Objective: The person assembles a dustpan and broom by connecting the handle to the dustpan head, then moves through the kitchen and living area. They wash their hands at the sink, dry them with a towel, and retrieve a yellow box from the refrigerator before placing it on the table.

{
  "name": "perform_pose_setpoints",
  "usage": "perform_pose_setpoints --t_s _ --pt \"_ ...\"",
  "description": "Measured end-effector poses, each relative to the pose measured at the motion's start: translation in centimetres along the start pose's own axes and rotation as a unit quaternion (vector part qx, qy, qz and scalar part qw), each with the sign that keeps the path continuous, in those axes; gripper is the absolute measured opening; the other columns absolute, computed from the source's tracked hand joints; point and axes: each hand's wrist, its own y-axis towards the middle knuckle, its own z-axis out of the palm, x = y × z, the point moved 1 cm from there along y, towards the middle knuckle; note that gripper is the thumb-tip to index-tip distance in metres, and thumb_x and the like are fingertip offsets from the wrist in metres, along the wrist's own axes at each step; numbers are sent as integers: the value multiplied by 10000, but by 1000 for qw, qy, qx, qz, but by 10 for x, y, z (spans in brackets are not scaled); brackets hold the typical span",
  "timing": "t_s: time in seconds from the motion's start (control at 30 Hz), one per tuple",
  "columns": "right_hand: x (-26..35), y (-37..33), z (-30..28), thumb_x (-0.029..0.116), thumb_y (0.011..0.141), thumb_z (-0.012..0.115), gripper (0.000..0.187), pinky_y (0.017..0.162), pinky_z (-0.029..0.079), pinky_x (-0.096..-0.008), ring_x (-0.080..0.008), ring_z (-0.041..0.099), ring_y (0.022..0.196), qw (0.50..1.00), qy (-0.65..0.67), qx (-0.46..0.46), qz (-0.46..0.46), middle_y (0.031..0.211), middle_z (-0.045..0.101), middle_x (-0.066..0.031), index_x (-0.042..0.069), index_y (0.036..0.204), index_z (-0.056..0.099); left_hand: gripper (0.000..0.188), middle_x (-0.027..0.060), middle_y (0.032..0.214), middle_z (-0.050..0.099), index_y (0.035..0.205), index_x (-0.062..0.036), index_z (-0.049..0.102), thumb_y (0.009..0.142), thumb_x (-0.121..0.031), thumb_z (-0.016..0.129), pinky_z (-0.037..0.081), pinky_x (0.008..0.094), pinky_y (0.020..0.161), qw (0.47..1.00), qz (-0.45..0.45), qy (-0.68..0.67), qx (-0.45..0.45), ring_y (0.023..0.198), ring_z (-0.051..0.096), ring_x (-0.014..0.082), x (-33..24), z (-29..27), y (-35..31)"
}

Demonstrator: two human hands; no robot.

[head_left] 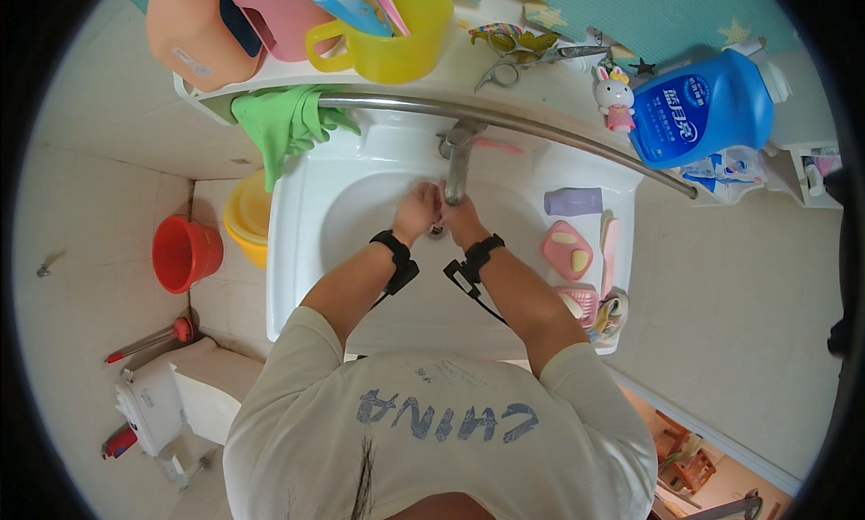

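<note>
Upper area: a teal wall [622, 11] with star shapes adjoins a white shelf [559, 92]. A curved metal rail [559, 128] runs along the shelf's front edge. Left side: the wall [90, 214] is pale and tiled, with visible joints; a small metal fitting [43, 269] is mounted on it. The adjoining floor [209, 290] is also pale. Lower left: a white toilet [212, 376] stands near the wall, lid down. Right side: a broad pale surface [721, 277] extends toward a straight sill [721, 439]. Beyond the sill, wooden furniture [692, 472] is partly visible under warm, orange-toned light. Lighting on the near side is cooler and fairly even.
</note>
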Motion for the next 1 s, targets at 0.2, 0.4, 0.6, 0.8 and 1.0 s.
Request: perform_pose_setpoints --t_s 0.2,0.4,0.6,0.8,1.0 --pt "1 -17 0 455 894 662 648 811 520 -400 -293 626 975 991 -40 -124 15 1124 610 -214 -43 1240 434 340 193 1000 657 1078 -58 597 828 -278 661 514 465 801 993 32 116 -3 963 620 422 -6 28 1" --pt "-19 -3 16 437 870 698 661 821 515 -385 -270 614 995 989 25 -138 45 1122 605 -198 -48 1223 420 328 201 1004 666 1104 -62 594 840 -254 619 512 467 817 964 -30 199 172 994 611 405 -14 8 -8" --pt "-28 10 26 366 883 684 462 777 519 -355 -219 635 903 984 146 -92 33 975 650 -135 -36 1064 548 309 213 1157 617 1152 -69 570 850 -133 549 506 483 829 958 17 230 171 1014 603 404 -41 -20 -18" --pt "-20 8 22 257 884 661 312 749 517 -334 -213 647 862 986 55 -155 16 935 663 -105 9 1058 590 442 269 1226 551 1298 2 498 887 -155 534 448 448 964 988 73 79 114 1170 521 412 -39 -27 -29" --pt "-42 17 -1 167 867 634 223 831 504 -382 -268 648 960 994 -109 -7 -16 979 675 -127 47 1052 599 438 210 1251 574 1318 -26 522 941 -247 507 424 400 1007 994 98 -55 -3 1171 530 368 -33 -24 -29"
